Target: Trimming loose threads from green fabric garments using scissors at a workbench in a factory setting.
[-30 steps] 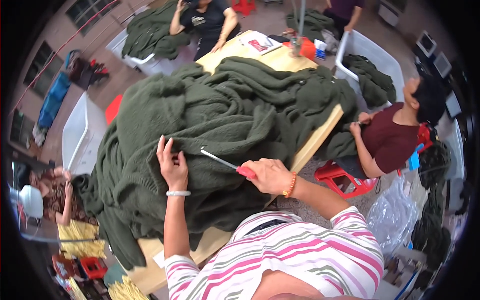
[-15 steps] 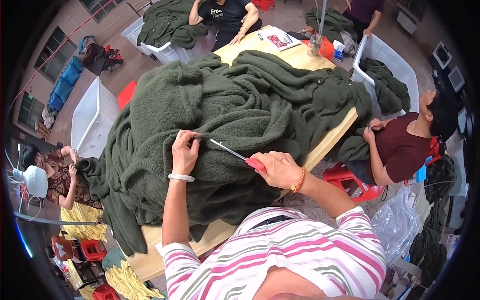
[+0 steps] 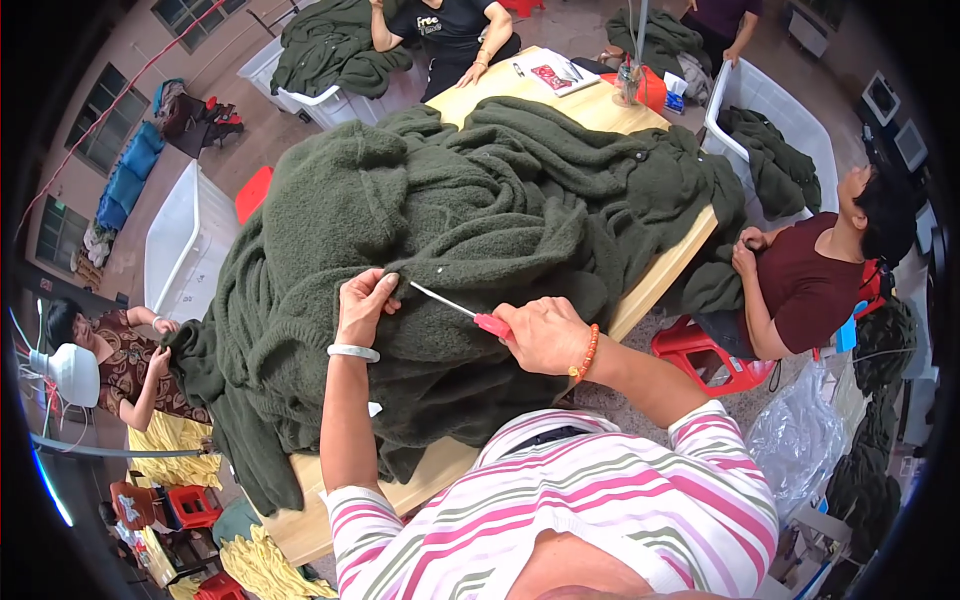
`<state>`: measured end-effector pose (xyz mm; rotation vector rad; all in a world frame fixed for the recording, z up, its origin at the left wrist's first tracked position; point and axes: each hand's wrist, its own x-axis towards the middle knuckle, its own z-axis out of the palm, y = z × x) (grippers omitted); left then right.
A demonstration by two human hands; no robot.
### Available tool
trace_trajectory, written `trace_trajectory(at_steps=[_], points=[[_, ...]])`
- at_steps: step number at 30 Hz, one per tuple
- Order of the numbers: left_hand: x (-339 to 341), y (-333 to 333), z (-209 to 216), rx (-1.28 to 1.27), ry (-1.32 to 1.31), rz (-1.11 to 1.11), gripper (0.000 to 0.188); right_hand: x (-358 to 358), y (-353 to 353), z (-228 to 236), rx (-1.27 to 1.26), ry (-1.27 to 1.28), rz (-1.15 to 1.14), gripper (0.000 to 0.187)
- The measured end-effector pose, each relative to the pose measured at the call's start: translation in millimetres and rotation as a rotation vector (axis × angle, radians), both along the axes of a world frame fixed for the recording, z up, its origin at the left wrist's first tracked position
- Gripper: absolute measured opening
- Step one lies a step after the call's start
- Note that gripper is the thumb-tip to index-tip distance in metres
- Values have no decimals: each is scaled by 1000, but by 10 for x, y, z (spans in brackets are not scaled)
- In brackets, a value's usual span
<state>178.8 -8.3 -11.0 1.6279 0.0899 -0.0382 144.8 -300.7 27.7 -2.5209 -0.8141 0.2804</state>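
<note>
A large heap of dark green fuzzy knit garments (image 3: 340, 200) covers most of the table in front of me. My left hand (image 3: 366, 305), with a pale bangle at the wrist, pinches a fold of the green knit between thumb and fingers. My right hand (image 3: 548, 335), wearing an orange bead bracelet, is closed round the red handle of a tool with a slim straight metal shaft (image 3: 445, 301). The shaft points left, its tip just beside my left fingertips. Whether the tip touches the cloth I cannot tell. A small white spot (image 3: 439, 269) shows on the knit above the shaft.
The wooden table (image 3: 655, 275) shows its edge at right. People sit on both sides, one at left holding green knit. White bins (image 3: 185, 240) stand around, some with green garments. A red stool (image 3: 705, 360) stands at right; a notebook (image 3: 556, 75) lies at the far end.
My left hand has shifted slightly left and down, still pinching the knit. The tool in my right hand has moved left, bringing its tip nearer the left fingers.
</note>
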Motion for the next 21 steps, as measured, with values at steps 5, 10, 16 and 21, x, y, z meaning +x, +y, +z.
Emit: trace_trajectory(at_steps=[5,10,16,21], points=[[-21,42,10,-30,14,-63,12,-42,-19,-11,14,38,91,19],[-191,-312,249,464,-204,123,37,-30,-288,-91,163,3,-9,21],[-359,-987,358,873,-464,-46,43,-80,-683,-218,152,-51,-125,26],[-137,-863,-205,962,-437,26,33,-121,-743,-253,125,-8,-109,24]])
